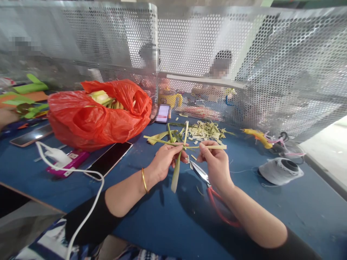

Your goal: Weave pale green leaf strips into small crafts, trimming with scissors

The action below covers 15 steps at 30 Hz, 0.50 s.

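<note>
Several green leaf strips (176, 173) cross at one point above the blue table. My left hand (165, 159), with a gold bangle at its wrist, pinches them at the crossing. One pale strip (221, 147) runs out to the right, and my right hand (215, 160) holds it between thumb and fingers. Under my hands lie scissors (200, 173) with red handles, their blades pointing up-left. Just beyond them is a pile of leaf scraps (207, 131), with loose leaf pieces (158, 138) to its left.
A red plastic bag (100, 119) of leaf material stands at the left, near a phone (110, 160) and a purple power strip (67, 164) with a white cable. A thread spool (280, 171) lies right. Behind a perforated metal screen (200, 39) are people. Another person's hand (8, 117) shows far left.
</note>
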Available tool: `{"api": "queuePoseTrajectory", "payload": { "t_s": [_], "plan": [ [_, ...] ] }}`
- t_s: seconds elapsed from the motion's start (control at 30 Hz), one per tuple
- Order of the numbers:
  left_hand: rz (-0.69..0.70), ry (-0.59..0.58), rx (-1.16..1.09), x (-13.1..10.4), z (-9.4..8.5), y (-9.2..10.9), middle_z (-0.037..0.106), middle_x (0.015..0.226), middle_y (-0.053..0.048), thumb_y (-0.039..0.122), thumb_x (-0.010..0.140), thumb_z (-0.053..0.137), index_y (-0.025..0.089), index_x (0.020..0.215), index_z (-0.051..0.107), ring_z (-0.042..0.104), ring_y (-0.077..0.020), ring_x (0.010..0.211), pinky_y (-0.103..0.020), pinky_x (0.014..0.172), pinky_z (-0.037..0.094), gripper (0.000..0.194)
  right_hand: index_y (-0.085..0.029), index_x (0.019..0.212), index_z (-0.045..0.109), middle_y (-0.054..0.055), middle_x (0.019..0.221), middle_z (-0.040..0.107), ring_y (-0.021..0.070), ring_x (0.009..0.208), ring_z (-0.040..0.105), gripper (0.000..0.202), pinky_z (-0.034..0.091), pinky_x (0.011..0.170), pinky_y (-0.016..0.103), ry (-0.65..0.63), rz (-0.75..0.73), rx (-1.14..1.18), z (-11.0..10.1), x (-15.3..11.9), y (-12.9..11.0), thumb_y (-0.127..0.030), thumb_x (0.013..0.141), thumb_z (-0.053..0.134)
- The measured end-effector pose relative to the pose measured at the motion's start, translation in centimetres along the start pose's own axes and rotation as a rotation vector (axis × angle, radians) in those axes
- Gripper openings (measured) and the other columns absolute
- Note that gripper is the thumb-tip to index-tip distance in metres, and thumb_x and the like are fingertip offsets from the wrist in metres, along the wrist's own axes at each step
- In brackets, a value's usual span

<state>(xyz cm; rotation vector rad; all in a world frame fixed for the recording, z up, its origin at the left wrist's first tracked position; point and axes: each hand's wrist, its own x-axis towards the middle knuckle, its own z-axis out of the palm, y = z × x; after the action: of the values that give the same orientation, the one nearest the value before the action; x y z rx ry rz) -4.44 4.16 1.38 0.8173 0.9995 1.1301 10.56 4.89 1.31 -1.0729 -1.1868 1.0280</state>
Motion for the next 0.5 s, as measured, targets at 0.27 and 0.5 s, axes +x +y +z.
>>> {"api": "queuePoseTrajectory", "payload": {
  "t_s": [0.27, 0.5],
  "plan": [
    [0.098, -0.114, 0.079, -0.1, -0.2, -0.3, 0.059, 0.057, 0.002, 0.037, 0.086, 0.062, 0.015, 0.086, 0.071, 0.055, -0.0083, 0.049, -0.02, 0.046, 0.034, 0.024, -0.018, 0.069, 0.064, 0.0, 0.06, 0.062, 0.011, 0.047, 0.053, 0.035, 0.047, 0.047, 0.026, -0.055, 0.007, 0.012, -0.1, 0.1, 0.1, -0.052, 0.067, 0.075],
    [0.095, -0.087, 0.164, 0.1, 0.1, -0.6, 0.054, 0.048, 0.003, 0.023, 0.084, 0.063, 0.014, 0.063, 0.061, 0.049, -0.007, 0.043, -0.02, 0.049, 0.042, 0.022, -0.018, 0.06, 0.065, 0.0, 0.054, 0.06, 0.0109, 0.043, 0.052, 0.037, 0.045, 0.043, 0.025, -0.019, -0.161, -0.132, -1.2, 1.0, -0.5, -0.053, 0.068, 0.075]
  ]
}}
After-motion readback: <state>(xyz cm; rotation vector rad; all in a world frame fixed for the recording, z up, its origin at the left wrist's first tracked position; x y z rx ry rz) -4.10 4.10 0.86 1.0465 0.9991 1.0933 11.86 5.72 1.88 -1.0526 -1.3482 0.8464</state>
